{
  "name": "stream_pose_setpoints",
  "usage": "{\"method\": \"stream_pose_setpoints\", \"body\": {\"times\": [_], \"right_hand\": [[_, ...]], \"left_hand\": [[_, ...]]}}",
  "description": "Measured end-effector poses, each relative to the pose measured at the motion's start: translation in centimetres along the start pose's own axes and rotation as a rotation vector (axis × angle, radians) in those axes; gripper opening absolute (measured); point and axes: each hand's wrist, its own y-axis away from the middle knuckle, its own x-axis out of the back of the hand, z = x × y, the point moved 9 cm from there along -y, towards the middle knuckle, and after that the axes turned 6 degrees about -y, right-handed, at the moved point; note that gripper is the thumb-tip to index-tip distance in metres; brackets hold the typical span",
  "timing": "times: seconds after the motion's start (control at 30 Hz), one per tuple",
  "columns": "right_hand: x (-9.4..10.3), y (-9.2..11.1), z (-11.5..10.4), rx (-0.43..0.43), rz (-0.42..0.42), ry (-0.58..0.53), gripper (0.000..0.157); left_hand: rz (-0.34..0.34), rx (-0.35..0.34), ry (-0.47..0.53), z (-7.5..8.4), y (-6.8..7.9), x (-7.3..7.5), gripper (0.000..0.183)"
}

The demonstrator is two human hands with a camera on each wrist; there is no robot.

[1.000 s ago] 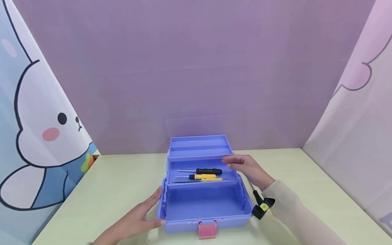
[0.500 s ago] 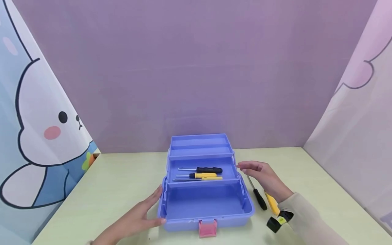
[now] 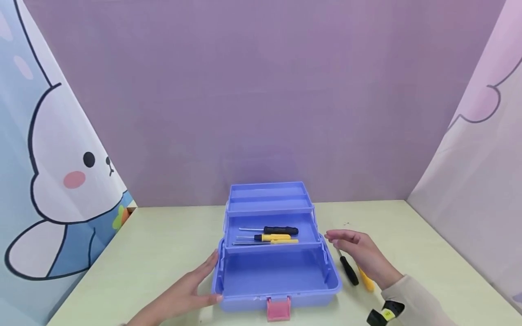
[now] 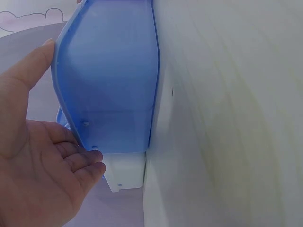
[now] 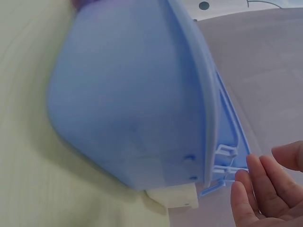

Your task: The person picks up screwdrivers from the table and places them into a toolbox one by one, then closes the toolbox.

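Note:
An open blue toolbox point(image 3: 276, 300) with a pink latch point(image 3: 279, 309) stands in the middle of the table. Its middle tray point(image 3: 240, 220) holds a black-handled screwdriver point(image 3: 281, 230) and two yellow-handled screwdrivers point(image 3: 276, 237), lying side by side. My left hand point(image 3: 185, 290) rests along the box's left side, thumb at the front corner; the left wrist view shows fingertips at the other end of that wall point(image 4: 111, 71). Off the right side, my right hand point(image 3: 363, 253) hovers with loosely bent fingers and nothing in them. Below it lie a black screwdriver point(image 3: 349, 271) and a yellow-handled tool point(image 3: 367, 280), partly hidden.
The upper tray point(image 3: 269, 203) stands raised behind the middle one, and the deep front compartment point(image 3: 273, 271) is uncovered. A purple backdrop point(image 3: 265, 99) closes off the far table edge, with printed curtains point(image 3: 73, 149) at both sides. A small black camera point(image 3: 385, 313) sits on my right wrist.
My right hand has drawn back from the middle tray, rightward and toward me, uncovering the yellow-handled tool on the table. My left hand stays against the box, and the tray's screwdrivers have not moved.

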Motion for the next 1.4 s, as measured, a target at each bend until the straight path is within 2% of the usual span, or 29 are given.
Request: {"method": "stream_pose_setpoints", "body": {"times": [0.13, 0.2, 0.37, 0.57, 0.83, 1.13, 1.3, 1.4], "right_hand": [[0.1, 0.3, 0.4, 0.013, 0.004, -0.027, 0.045], [0.5, 0.5, 0.7, 0.008, 0.040, -0.049, 0.045], [1.8, 1.0, 1.4, 0.038, 0.149, -0.131, 0.036], [2.2, 1.5, 2.3, 0.060, 0.171, -0.217, 0.030], [2.8, 2.2, 3.5, 0.028, 0.215, -0.221, 0.031], [4.0, 3.6, 5.2, -0.019, 0.293, -0.170, 0.034], [4.6, 4.2, 6.2, -0.059, 0.354, -0.205, 0.031], [4.9, 4.5, 6.5, -0.056, 0.375, -0.248, 0.024]], "left_hand": [[0.000, 0.008, 0.001, 0.0, 0.2, 0.0, 0.090], [0.001, 0.010, 0.007, 0.0, 0.2, 0.0, 0.091], [-0.009, 0.011, 0.009, 0.0, 0.1, -0.2, 0.091], [-0.023, 0.029, 0.019, 0.1, 0.0, -0.2, 0.091], [-0.005, 0.018, 0.006, 0.1, 0.1, -0.1, 0.092], [-0.005, 0.017, 0.005, -0.1, 0.0, -0.3, 0.091], [-0.020, 0.033, 0.022, -0.1, 0.1, -0.4, 0.091], [-0.027, 0.039, 0.034, -0.1, 0.0, -0.3, 0.091]]}}
